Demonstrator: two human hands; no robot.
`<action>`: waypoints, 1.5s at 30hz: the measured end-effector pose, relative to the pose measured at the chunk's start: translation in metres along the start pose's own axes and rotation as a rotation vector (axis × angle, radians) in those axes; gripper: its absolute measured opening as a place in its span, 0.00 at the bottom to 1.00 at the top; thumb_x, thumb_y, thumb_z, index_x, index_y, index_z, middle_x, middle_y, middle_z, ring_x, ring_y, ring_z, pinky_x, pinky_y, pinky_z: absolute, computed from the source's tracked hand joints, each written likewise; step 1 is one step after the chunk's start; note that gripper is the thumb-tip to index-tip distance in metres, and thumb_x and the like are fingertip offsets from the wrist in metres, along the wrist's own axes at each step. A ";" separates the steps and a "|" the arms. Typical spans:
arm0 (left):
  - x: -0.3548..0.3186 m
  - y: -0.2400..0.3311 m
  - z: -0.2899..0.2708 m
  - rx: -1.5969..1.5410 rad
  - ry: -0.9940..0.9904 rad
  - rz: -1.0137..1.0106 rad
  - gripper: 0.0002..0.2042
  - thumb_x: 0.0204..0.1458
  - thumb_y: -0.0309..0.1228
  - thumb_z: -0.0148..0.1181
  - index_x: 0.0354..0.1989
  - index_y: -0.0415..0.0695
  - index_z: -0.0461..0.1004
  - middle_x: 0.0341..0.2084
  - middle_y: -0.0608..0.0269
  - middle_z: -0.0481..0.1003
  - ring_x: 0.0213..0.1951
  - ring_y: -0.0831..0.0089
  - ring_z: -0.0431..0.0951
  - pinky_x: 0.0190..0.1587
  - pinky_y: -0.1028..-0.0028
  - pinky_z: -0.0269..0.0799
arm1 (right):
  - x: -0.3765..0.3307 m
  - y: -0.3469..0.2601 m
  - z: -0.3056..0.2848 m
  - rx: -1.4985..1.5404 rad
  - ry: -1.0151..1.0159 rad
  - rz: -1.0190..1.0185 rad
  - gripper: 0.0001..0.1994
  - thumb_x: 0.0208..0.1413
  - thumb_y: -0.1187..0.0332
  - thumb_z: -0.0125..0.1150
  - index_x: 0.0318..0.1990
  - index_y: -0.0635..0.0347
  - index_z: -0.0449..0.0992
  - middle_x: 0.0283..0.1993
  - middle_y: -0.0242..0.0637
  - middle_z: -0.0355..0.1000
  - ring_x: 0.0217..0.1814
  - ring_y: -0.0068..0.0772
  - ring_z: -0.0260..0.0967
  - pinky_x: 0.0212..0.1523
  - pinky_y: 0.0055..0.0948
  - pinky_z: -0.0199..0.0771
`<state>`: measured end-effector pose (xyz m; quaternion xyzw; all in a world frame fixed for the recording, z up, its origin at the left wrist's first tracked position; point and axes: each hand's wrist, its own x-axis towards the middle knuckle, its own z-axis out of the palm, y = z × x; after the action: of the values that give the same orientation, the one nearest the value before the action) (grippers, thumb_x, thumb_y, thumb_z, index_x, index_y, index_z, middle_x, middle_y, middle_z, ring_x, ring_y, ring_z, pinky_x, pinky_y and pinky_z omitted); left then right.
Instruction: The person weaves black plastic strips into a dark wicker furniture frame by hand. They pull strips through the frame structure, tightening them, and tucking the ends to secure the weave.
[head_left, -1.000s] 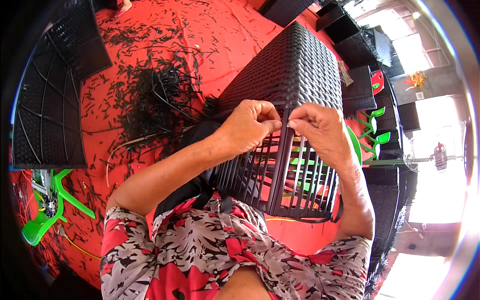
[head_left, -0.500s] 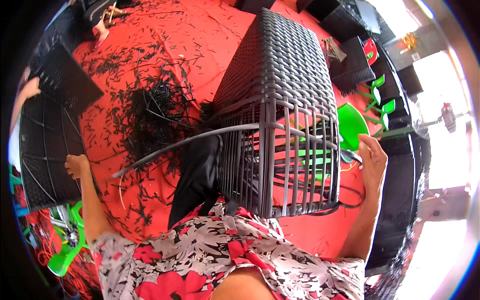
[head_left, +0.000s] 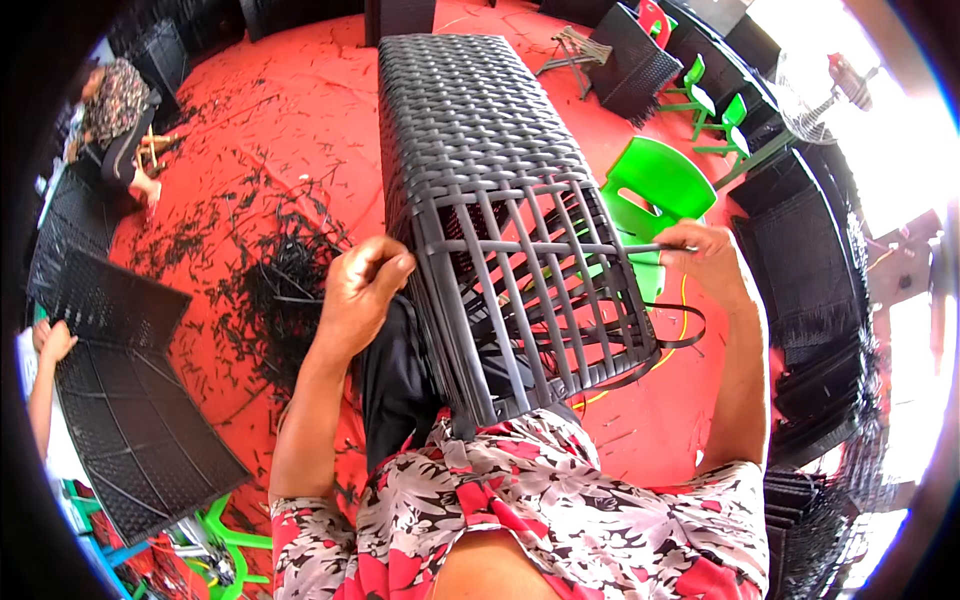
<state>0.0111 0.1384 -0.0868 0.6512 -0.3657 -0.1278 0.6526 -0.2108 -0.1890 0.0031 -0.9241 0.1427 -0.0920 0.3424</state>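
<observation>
A dark grey woven wicker piece (head_left: pixel 480 120) stands over my lap, its upper part closely woven and its lower part bare upright strands (head_left: pixel 530 310). A flat grey weaving strip (head_left: pixel 560 248) runs across these strands. Its right end is pinched by my right hand (head_left: pixel 708 258), out beyond the piece's right side. At the left corner, my left hand (head_left: pixel 365 295) is closed with thumb and fingers curled beside the frame; what it holds, if anything, is hidden. Loose strand ends hang inside the open lattice.
A green plastic chair (head_left: pixel 660 180) stands just behind my right hand. A heap of black strip scraps (head_left: pixel 285 290) lies left on the red floor (head_left: pixel 330 110). Another person's hand (head_left: pixel 56 342) touches a black woven panel (head_left: pixel 140 420) at far left. A fan (head_left: pixel 808 110) stands far right.
My left hand has come from far left to the piece's left corner. The strip, earlier sticking out leftward, now crosses rightward into my right hand. The view and the piece have turned.
</observation>
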 end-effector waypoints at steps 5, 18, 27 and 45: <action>-0.006 -0.037 -0.067 0.429 0.126 0.033 0.10 0.53 0.26 0.58 0.23 0.38 0.67 0.16 0.68 0.62 0.22 0.81 0.61 0.26 0.77 0.60 | 0.025 -0.012 -0.025 -0.323 0.268 -0.145 0.09 0.43 0.79 0.60 0.35 0.65 0.77 0.32 0.35 0.72 0.37 0.29 0.69 0.43 0.27 0.67; -0.195 -0.213 -0.311 0.536 0.815 -0.547 0.19 0.52 0.32 0.62 0.14 0.46 0.59 0.11 0.75 0.56 0.14 0.84 0.54 0.16 0.76 0.51 | 0.065 -0.030 0.031 -0.095 0.323 -0.215 0.08 0.51 0.72 0.57 0.37 0.66 0.75 0.30 0.40 0.72 0.30 0.31 0.70 0.32 0.28 0.68; -0.113 -0.161 -0.173 0.784 0.578 -0.313 0.13 0.53 0.29 0.60 0.44 0.37 0.73 0.39 0.57 0.74 0.41 0.67 0.76 0.45 0.71 0.71 | 0.047 -0.006 0.068 0.479 0.219 0.008 0.09 0.56 0.72 0.58 0.42 0.67 0.76 0.29 0.32 0.74 0.27 0.18 0.71 0.31 0.21 0.73; 0.011 -0.029 0.008 0.371 0.172 0.411 0.05 0.56 0.14 0.49 0.36 0.36 0.65 0.41 0.57 0.70 0.32 0.80 0.70 0.32 0.83 0.65 | 0.073 -0.012 0.066 0.056 0.379 -0.271 0.05 0.52 0.72 0.59 0.34 0.63 0.75 0.25 0.48 0.72 0.26 0.46 0.73 0.29 0.33 0.72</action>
<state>0.0232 0.1219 -0.1118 0.6801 -0.4504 0.1317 0.5633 -0.1219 -0.1638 -0.0334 -0.8911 0.0766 -0.3130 0.3194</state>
